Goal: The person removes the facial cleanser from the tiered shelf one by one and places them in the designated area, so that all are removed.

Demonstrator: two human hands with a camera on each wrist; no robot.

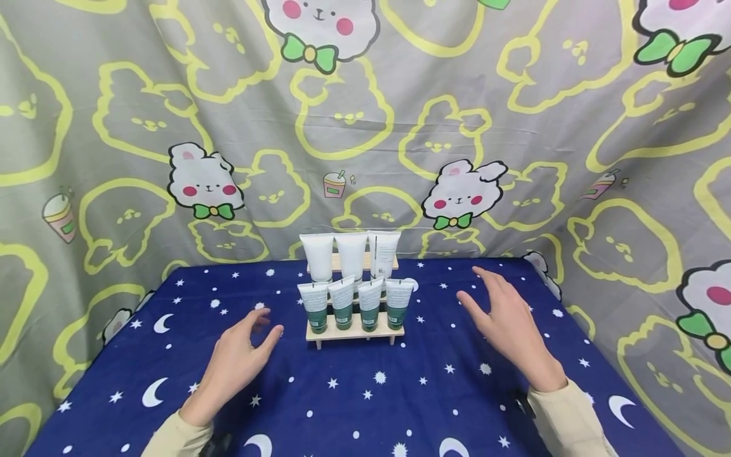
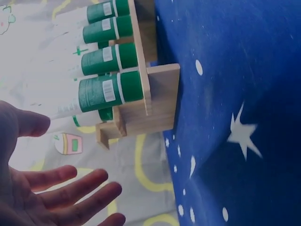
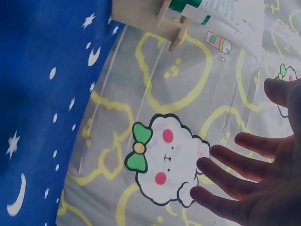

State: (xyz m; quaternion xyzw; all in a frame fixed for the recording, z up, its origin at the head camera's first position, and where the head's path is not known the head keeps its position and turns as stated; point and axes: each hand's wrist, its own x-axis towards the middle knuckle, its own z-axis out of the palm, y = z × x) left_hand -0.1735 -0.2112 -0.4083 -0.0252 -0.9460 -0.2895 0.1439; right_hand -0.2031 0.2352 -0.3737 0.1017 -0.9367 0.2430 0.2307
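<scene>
A small stepped wooden rack (image 1: 355, 329) stands on the table and bears two rows of white-and-green squeeze tubes. Several printed tubes (image 1: 341, 303) stand cap-down in the front row, some leaning a little. Behind them, 3 larger white tubes (image 1: 351, 255) rise on the upper step. My left hand (image 1: 241, 351) hovers left of the rack, fingers spread and holding nothing. On the other side my right hand (image 1: 507, 322) is held out farther from the rack, its fingers loosely extended and nothing in them. The left wrist view shows the nearest front tube (image 2: 101, 93) beyond my thumb.
A dark blue cloth (image 1: 377, 406) with white stars and moons covers the table. Behind it and along both sides hangs a grey curtain (image 1: 365, 171) with yellow outlines and white cartoon rabbits.
</scene>
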